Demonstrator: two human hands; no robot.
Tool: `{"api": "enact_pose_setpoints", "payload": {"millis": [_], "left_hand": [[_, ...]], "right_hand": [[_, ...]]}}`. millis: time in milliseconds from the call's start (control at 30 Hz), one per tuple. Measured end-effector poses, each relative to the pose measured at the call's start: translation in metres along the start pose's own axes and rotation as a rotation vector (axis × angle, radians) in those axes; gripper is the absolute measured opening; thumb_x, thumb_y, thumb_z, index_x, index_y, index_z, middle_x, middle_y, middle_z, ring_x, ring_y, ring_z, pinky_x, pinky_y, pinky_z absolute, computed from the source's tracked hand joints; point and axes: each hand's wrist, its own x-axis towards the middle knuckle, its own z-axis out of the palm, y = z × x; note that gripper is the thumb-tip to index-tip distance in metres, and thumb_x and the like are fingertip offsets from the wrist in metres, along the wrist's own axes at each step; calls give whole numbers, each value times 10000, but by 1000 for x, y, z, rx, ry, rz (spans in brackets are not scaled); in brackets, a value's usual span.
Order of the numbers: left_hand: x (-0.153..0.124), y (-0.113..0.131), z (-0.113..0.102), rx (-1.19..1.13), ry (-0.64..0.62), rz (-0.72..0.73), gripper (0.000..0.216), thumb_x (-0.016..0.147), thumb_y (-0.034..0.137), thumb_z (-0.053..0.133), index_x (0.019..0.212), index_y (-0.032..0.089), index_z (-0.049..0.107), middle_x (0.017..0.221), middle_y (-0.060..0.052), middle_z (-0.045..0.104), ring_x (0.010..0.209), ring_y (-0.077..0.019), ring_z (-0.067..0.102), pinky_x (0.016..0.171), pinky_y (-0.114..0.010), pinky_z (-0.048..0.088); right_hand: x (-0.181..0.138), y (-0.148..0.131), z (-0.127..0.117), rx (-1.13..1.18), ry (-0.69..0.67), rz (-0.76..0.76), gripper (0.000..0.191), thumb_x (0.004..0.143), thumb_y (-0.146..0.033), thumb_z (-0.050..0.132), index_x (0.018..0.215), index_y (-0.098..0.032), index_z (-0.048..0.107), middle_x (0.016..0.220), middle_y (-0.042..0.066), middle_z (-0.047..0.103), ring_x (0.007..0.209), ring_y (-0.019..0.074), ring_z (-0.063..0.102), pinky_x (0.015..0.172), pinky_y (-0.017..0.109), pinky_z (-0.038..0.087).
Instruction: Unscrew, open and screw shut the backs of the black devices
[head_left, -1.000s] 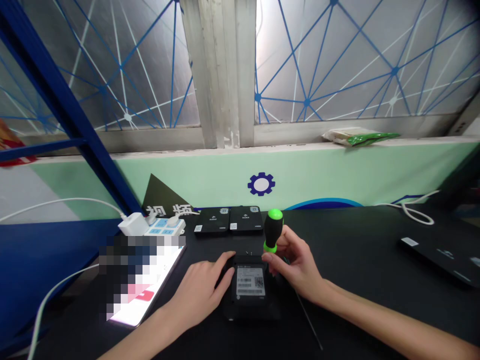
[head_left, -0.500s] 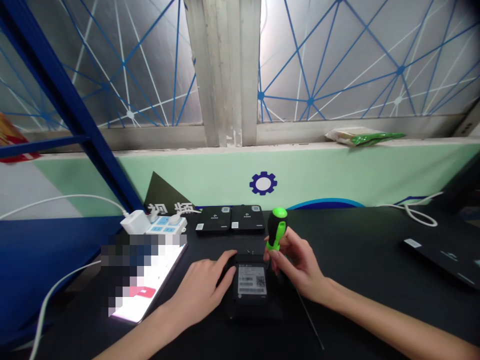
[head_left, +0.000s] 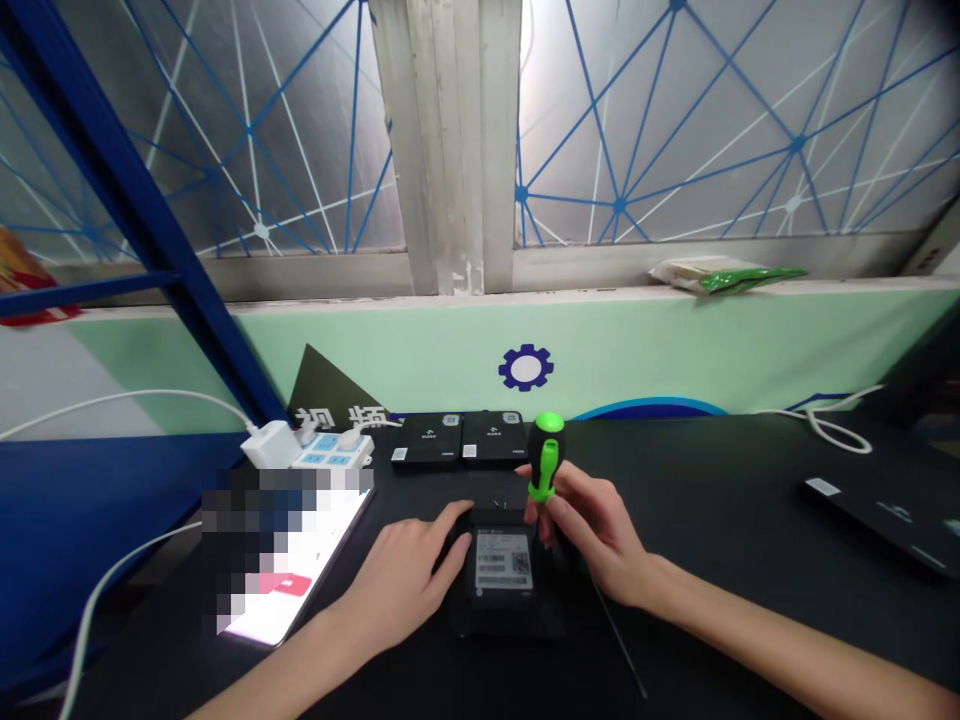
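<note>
One thin rod lay slantwise on the black table, nearest of the loose things, its upper end passing beneath the right hand; to the left lay a lit screen, partly pixelated. Between the hands a labelled black device sat on the table, its printed label facing up; the left hand touched its left edge, thumb and forefinger a little apart (how the other fingers stood, I could not tell). The right hand's thumb and fingers were clamped on a screwdriver just under its green collar; the black-and-green handle rose nearly upright above the device's far right corner, though the tip was hidden. A few tiny bits, too small to make out, showed just past the device's far edge.

Farther off, two flat black boxes stood side by side, a white power strip to their left; another black box lay well to the right, a white cable looped beyond it. Behind rose a pale green wall with a gear emblem; on the ledge above it, a green-and-white packet.
</note>
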Motion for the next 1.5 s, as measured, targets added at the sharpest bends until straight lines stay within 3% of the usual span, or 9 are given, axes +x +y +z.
{"api": "enact_pose_setpoints", "payload": {"millis": [133, 233, 367, 600, 733, 1067, 1267, 1500], "left_hand": [[0, -1, 2, -2, 4, -4, 452, 1057, 425, 252, 1410, 223, 451, 767, -41, 676, 735, -257, 670, 687, -369, 463], [0, -2, 3, -5, 12, -2, 449, 1058, 423, 255, 1408, 222, 451, 750, -34, 668, 723, -257, 668, 683, -369, 459], [0, -1, 3, -13, 14, 1, 440, 1058, 421, 266, 1407, 225, 450, 758, -34, 675, 721, -257, 669, 687, -376, 466], [1, -2, 5, -3, 12, -1, 441, 1055, 424, 262, 1407, 232, 446, 742, -31, 665, 720, -265, 670, 680, -381, 470], [1, -2, 4, 2, -5, -5, 452, 1054, 430, 251, 1416, 236, 441, 773, -40, 673, 742, -274, 671, 696, -394, 474], [0, -4, 5, -10, 8, 0, 451, 1056, 438, 256, 1417, 240, 439, 768, -38, 663, 731, -265, 666, 695, -391, 470], [0, -4, 6, 4, 22, 11, 456, 1055, 434, 261, 1409, 222, 455, 734, -30, 658, 705, -247, 665, 678, -359, 467], [-1, -3, 4, 1, 21, -4, 450, 1051, 444, 267, 1411, 250, 454, 766, -33, 668, 726, -262, 672, 687, -375, 475]], "right_hand": [[-1, 2, -1, 7, -18, -8, 195, 1019, -336, 464, 1113, -194, 561, 829, 35, 636, 597, 133, 583, 568, 273, 500], [-1, 7, 2, 48, 58, 6, 101, 980, -304, 562, 976, -210, 525, 773, 5, 616, 569, 120, 581, 537, 253, 489], [-1, 11, 7, 66, 155, 14, 226, 897, -270, 689, 863, -227, 470, 671, -50, 544, 536, 109, 559, 494, 224, 468], [1, 6, 4, -3, 84, 12, 74, 919, -240, 641, 968, -185, 638, 745, 3, 614, 577, 114, 579, 551, 240, 506], [0, 7, -1, 4, 52, -17, 129, 953, -230, 577, 968, -173, 692, 756, 35, 676, 577, 129, 619, 538, 238, 527], [-5, 12, -5, -239, 71, -98, 109, 934, -197, 609, 858, -191, 687, 779, 29, 725, 650, 136, 650, 623, 236, 487], [-3, 10, -3, -242, 87, -70, 130, 934, -249, 613, 850, -187, 690, 785, 41, 712, 671, 156, 651, 636, 258, 488], [-4, 20, 3, -180, 147, 28, 157, 836, -306, 749, 773, -193, 659, 704, 5, 668, 616, 146, 616, 594, 248, 499]]}}
